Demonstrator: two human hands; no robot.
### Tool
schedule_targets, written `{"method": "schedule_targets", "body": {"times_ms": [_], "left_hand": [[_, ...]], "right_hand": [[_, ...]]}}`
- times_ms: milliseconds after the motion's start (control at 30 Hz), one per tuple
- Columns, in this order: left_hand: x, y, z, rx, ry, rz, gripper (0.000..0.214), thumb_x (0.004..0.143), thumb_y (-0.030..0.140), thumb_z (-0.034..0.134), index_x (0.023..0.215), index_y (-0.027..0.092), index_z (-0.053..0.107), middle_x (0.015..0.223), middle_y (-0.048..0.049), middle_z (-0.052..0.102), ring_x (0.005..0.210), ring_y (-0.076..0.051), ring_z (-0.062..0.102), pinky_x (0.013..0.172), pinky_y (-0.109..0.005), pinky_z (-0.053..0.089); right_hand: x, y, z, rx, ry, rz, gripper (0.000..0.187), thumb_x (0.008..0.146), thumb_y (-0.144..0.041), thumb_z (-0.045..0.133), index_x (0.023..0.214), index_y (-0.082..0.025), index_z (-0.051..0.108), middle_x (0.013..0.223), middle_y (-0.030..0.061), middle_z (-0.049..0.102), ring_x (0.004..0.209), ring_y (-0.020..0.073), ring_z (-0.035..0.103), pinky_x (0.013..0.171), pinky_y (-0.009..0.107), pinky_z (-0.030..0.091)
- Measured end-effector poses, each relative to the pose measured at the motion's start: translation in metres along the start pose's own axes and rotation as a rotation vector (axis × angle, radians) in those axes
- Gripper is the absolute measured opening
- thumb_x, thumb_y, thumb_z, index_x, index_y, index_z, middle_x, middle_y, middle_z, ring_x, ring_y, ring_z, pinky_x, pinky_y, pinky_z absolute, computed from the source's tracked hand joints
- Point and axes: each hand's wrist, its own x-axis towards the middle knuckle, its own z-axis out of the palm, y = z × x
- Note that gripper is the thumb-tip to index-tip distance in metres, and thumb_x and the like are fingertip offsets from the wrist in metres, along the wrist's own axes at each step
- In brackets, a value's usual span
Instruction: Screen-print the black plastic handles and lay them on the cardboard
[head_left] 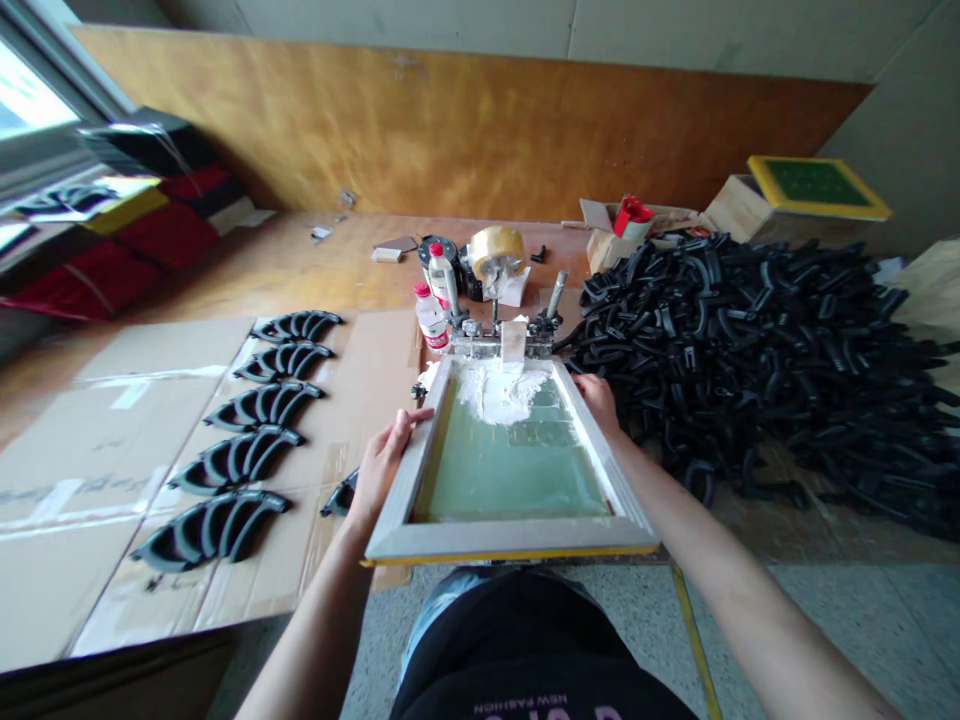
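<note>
A screen-printing frame (390, 520) with green mesh and a lump of white ink (499, 392) at its far end lies in front of me, hinged to a metal clamp (499, 340). My left hand (382, 465) grips the frame's left rail, thumb on top. Over on the right rail, near the far corner, my right hand (600, 402) has its fingers curled round the edge. A black curved plastic part (341, 495) peeks out under the frame's left side.
Several black curved parts (247, 455) lie in a row on cardboard sheets (90, 470) at left. A big heap of the same parts (757, 340) fills the right. Bottles (431, 318), a tape roll (495, 250) and boxes (750, 205) stand behind the clamp.
</note>
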Motion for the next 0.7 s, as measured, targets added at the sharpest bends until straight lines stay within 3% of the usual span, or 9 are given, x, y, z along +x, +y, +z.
{"method": "schedule_targets", "body": {"times_ms": [67,133,200,267,333,433,600,700], "left_hand": [[-0.010,-0.027,0.001,0.018,-0.015,-0.070,0.069,0.078,0.065,0.058,0.128,0.017,0.063,0.088,-0.0044,0.069,0.069,-0.015,0.058,0.059,-0.024,0.043],[-0.014,-0.051,0.007,-0.004,-0.009,-0.118,0.080,0.075,0.062,0.064,0.141,0.020,0.050,0.081,-0.0018,0.067,0.063,-0.014,0.055,0.054,-0.022,0.039],[-0.011,-0.070,0.012,-0.005,-0.004,-0.144,0.087,0.074,0.060,0.065,0.147,0.021,0.041,0.072,0.0019,0.062,0.054,-0.011,0.049,0.048,-0.021,0.034],[-0.006,-0.082,0.015,0.000,-0.002,-0.160,0.088,0.073,0.060,0.065,0.147,0.020,0.040,0.069,0.0033,0.059,0.049,-0.009,0.044,0.045,-0.020,0.031],[-0.002,-0.088,0.014,0.015,-0.004,-0.177,0.088,0.073,0.062,0.064,0.146,0.019,0.042,0.071,0.0022,0.061,0.049,-0.009,0.045,0.045,-0.021,0.030],[0.000,-0.094,0.012,0.040,0.005,-0.184,0.083,0.072,0.063,0.063,0.142,0.020,0.048,0.079,-0.0019,0.067,0.056,-0.012,0.053,0.048,-0.021,0.036],[-0.001,-0.098,0.011,0.012,-0.002,-0.160,0.076,0.075,0.060,0.064,0.138,0.018,0.053,0.097,-0.0079,0.072,0.081,-0.020,0.065,0.066,-0.026,0.049],[-0.003,-0.094,0.012,0.006,-0.002,-0.147,0.074,0.076,0.058,0.065,0.136,0.016,0.055,0.103,-0.0102,0.071,0.088,-0.023,0.066,0.071,-0.028,0.051]], "right_hand": [[0.022,-0.004,-0.008,0.016,0.112,-0.016,0.035,0.092,-0.026,0.047,0.122,-0.018,0.062,0.118,0.0121,0.063,0.112,0.0260,0.056,0.099,0.044,0.045],[0.044,-0.025,-0.007,0.024,0.165,-0.161,0.047,0.086,-0.025,0.060,0.132,-0.018,0.055,0.132,0.0131,0.054,0.121,0.0267,0.051,0.105,0.044,0.042],[0.060,-0.054,0.002,-0.019,0.073,-0.311,0.053,0.082,-0.022,0.068,0.132,-0.017,0.054,0.133,0.0128,0.054,0.122,0.0263,0.049,0.105,0.042,0.041],[0.066,-0.078,0.014,-0.109,-0.105,-0.349,0.036,0.083,-0.019,0.067,0.118,-0.016,0.060,0.115,0.0111,0.062,0.111,0.0246,0.054,0.096,0.038,0.045],[0.061,-0.092,0.025,-0.199,-0.233,-0.329,0.018,0.086,-0.018,0.064,0.103,-0.014,0.063,0.100,0.0102,0.066,0.099,0.0233,0.057,0.088,0.035,0.046],[0.032,-0.095,0.029,-0.244,-0.291,-0.402,0.008,0.088,-0.017,0.060,0.094,-0.013,0.062,0.096,0.0109,0.066,0.095,0.0228,0.056,0.084,0.032,0.044],[-0.004,-0.089,0.003,-0.107,-0.443,-0.748,0.013,0.083,-0.008,0.057,0.088,-0.018,0.064,0.088,0.0051,0.065,0.093,0.0202,0.056,0.072,0.027,0.040],[0.002,-0.091,-0.004,-0.038,-0.474,-0.762,0.009,0.083,-0.013,0.060,0.081,-0.021,0.065,0.083,0.0025,0.065,0.085,0.0188,0.056,0.069,0.027,0.039]]}}
